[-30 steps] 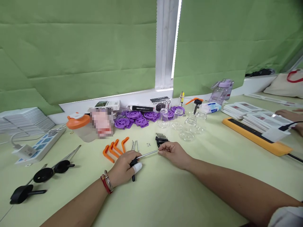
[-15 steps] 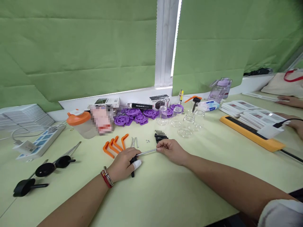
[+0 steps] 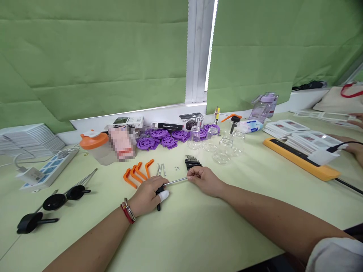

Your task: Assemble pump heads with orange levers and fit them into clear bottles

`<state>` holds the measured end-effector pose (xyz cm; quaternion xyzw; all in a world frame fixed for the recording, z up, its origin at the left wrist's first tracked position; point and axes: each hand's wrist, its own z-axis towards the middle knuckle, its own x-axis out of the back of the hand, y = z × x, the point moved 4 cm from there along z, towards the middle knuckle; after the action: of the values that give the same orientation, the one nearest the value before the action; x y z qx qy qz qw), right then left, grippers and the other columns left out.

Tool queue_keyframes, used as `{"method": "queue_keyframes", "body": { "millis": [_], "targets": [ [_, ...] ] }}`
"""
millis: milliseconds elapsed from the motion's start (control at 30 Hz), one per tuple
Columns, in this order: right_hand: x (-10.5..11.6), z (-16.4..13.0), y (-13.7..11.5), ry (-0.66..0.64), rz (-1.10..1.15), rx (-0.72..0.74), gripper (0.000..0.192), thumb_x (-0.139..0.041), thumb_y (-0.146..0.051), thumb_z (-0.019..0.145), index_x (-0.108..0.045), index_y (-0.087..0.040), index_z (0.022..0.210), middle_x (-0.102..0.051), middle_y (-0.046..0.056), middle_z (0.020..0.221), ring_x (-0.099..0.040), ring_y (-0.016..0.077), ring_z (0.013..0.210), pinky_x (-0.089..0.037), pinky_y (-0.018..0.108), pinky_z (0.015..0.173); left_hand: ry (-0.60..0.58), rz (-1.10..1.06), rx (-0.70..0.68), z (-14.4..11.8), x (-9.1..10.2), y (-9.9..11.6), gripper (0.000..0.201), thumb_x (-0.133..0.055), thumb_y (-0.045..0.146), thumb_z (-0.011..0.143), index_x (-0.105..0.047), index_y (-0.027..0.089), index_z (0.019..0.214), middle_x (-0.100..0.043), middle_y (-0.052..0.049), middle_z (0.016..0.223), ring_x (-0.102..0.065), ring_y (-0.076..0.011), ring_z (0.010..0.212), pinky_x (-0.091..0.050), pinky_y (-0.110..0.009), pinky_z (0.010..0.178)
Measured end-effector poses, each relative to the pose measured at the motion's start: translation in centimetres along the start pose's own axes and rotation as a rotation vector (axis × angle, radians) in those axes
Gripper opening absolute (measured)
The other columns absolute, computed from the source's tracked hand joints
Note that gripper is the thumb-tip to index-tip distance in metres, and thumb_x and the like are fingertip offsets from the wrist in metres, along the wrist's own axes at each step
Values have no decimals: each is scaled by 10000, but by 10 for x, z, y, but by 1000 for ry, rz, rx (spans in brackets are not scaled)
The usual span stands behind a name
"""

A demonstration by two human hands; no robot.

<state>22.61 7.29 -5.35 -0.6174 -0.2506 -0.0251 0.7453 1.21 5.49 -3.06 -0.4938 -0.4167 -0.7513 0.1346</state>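
My left hand (image 3: 151,192), with a white wrap on its thumb, is closed round a black plastic part (image 3: 159,206) mostly hidden by the fingers. A thin metal rod (image 3: 176,182) runs from that part to the right. My right hand (image 3: 204,180) pinches the rod's far end between thumb and fingertips. Just behind the left hand lie bent orange handles (image 3: 136,174) and several metal pins (image 3: 161,169). Tiny metal pieces (image 3: 177,168) are on the table between the hands. Beyond the right fingers sit small springs (image 3: 192,158) and black plastic pieces (image 3: 193,163).
Black round parts with rods (image 3: 53,202) lie at left, near a white power strip (image 3: 58,166). Purple discs (image 3: 168,142), glass jars (image 3: 226,145) and an orange-lidded bottle (image 3: 98,151) stand behind. At right are an orange power strip (image 3: 300,158) and another person's hands (image 3: 354,145).
My two hands hold nearly the same position on the black part and rod. At the far right, the other person's hand has shifted right and a white panel has moved.
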Motion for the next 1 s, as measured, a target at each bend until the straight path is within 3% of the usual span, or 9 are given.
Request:
{"method": "queue_keyframes", "body": {
  "millis": [500, 1000],
  "targets": [
    [0, -1, 0, 19, -91, 4, 224, -472, -363, 845, -560, -189, 733, -452, -25, 618, -379, 112, 565, -328, 240, 560, 1, -6, -11, 0, 1, 2, 234, -477, 306, 870, -567, 194, 1054, -611, -65, 936, -554, -200, 877, -440, -318, 760],
    [-1, -3, -11, -12, -299, 125, 310, -379, -327, 908, -417, -190, 633, -429, -22, 613, -414, 123, 585, -310, 250, 562, -6, -12, -38, -1, 1, 3, 237, -473, 315, 872, -580, 190, 1042, -622, -70, 944, -560, -196, 879, -453, -317, 766]
  ]
}}
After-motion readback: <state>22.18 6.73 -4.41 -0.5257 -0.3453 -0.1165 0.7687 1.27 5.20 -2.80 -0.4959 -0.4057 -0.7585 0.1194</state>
